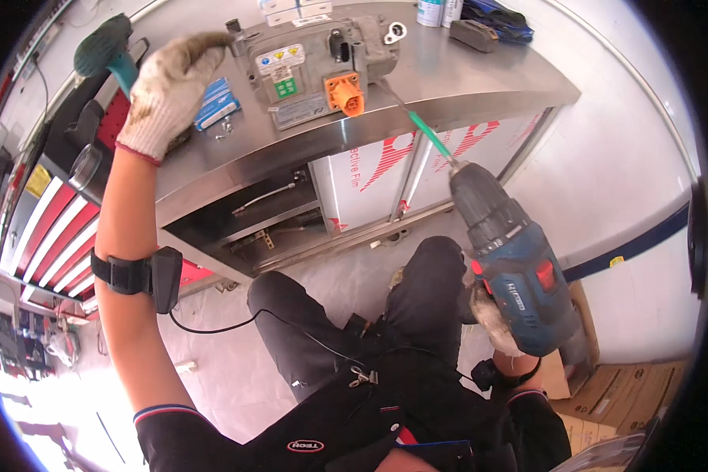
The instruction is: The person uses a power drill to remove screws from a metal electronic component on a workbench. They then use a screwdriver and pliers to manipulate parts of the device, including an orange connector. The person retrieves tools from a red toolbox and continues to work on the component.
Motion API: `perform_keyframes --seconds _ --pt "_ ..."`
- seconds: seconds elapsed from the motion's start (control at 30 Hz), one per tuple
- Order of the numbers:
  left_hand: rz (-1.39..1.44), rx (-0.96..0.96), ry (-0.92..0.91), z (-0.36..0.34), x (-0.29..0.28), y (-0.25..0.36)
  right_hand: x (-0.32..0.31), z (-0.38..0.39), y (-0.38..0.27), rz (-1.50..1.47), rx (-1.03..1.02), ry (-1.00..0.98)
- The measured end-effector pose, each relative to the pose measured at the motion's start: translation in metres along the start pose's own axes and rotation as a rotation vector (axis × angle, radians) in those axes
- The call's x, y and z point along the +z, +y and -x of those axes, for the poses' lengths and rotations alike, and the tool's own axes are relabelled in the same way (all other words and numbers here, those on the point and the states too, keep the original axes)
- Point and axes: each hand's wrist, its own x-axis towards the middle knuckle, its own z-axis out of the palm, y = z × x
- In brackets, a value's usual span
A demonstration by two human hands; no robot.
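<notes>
Spanning the upper part of our view was a stainless steel table [488, 86], its front edge bowed by the fisheye lens. Beneath that edge we recorded an open compartment [252, 208] at left and film-covered doors [374, 177] at right. Left of the table we noted a cabinet [55, 232] with red drawers.

A grey metal housing [311, 69], labelled on its front face, sat on the table near the front edge. Lower and to the right, we saw a blue-and-black drill [519, 263], angled toward the housing. The right hand [492, 318], in a soiled glove, held the drill, whose body hid most of the fingers. The left hand [173, 86], also gloved, was raised over the table, fingers bent and narrow, reaching the housing's upper left corner. We could not tell whether they gripped it or only rested there.

A dark green tool [106, 47] showed left of that hand. A thin shaft [430, 135] with a green sleeve ran from the drill's chuck to the housing's lower right; contact at its tip was unclear to us. We found a blue box [216, 104] between the left hand and the housing, and an orange connector [344, 95] projecting from the housing's front. Smallest, loose metal bits [225, 128] lay just beside the blue box.
</notes>
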Motion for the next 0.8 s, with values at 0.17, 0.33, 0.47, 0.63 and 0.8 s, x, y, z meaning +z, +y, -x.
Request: perform_keyframes --seconds 0.17,0.33,0.47,0.63,0.8 --pt "-0.055 0.112 -0.044 -0.045 0.007 0.063 -0.008 -0.025 -0.021 -0.396 -0.050 0.029" --pt "-0.056 0.057 -0.289 -0.084 0.032 0.089 -0.009 -0.043 -0.025 -0.197 -0.335 0.150" --pt "-0.010 0.111 -0.410 -0.091 0.045 0.083 -0.007 -0.043 -0.024 -0.199 -0.271 0.116" --pt "0.006 0.072 -0.464 -0.091 0.043 0.082 -0.006 -0.040 -0.025 -0.075 -0.205 -0.014" --pt "-0.036 0.086 -0.409 -0.090 0.045 0.083 0.001 -0.040 -0.024 -0.200 -0.180 0.087"
